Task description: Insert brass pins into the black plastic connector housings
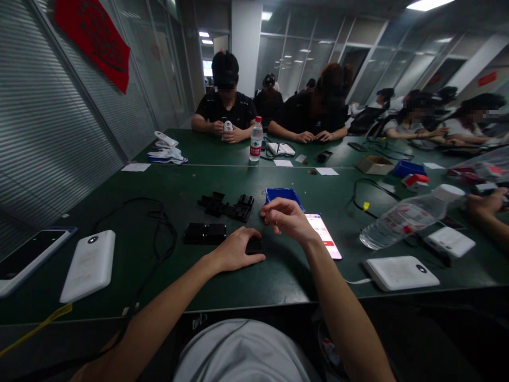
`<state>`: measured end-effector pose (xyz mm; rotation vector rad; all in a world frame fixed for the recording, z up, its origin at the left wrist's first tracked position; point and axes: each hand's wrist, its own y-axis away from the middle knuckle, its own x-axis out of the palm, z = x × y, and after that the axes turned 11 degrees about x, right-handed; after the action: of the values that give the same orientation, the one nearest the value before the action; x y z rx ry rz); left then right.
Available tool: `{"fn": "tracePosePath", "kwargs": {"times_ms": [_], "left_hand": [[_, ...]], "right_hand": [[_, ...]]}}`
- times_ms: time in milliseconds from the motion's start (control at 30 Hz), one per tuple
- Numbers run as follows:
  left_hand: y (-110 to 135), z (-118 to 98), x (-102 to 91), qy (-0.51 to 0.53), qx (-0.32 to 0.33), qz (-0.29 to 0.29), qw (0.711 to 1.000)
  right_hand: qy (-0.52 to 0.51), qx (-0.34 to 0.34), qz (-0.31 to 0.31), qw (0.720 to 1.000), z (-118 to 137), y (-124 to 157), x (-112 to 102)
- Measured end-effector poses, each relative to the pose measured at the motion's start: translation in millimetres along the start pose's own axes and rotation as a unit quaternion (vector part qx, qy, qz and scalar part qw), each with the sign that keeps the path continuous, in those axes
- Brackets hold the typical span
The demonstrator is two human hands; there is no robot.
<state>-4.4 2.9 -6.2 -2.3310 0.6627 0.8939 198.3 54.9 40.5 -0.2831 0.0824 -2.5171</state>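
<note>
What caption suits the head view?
At a green table, the left grip holds a black part while the right grip hovers near a blue tray.

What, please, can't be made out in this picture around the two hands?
- Head view: the full shape of the black part, covered by the left hand.
- Head view: whether the right hand pinches something; too small and dark.
- Head view: the near side of the blue tray, behind the right hand.
- Head view: the far-left phone's near end, cut off by the picture's left edge.
</note>
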Motion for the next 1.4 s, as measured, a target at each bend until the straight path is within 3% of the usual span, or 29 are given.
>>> {"fn": "tracePosePath", "kwargs": {"times_ms": [367, 633, 1400], "left_hand": [[-0.7, 0.8, 0.4, -0.002, -0.005, -0.003, 1.000], [-0.8, -1.3, -1.0, 0.002, 0.003, 0.000, 1.000], [-0.4, -0.2, 0.3, -0.001, -0.004, 0.001, 1.000]], "right_hand": [[0.016, -0.023, -0.033, 0.999, 2.2, -1.5, 6.5], [0.000, -0.008, 0.012, 1.000, 3.1, 0.7, 6.4], [0.023, -0.047, -0.086, 0.995, -2.5, -6.5, 13.0]]}}
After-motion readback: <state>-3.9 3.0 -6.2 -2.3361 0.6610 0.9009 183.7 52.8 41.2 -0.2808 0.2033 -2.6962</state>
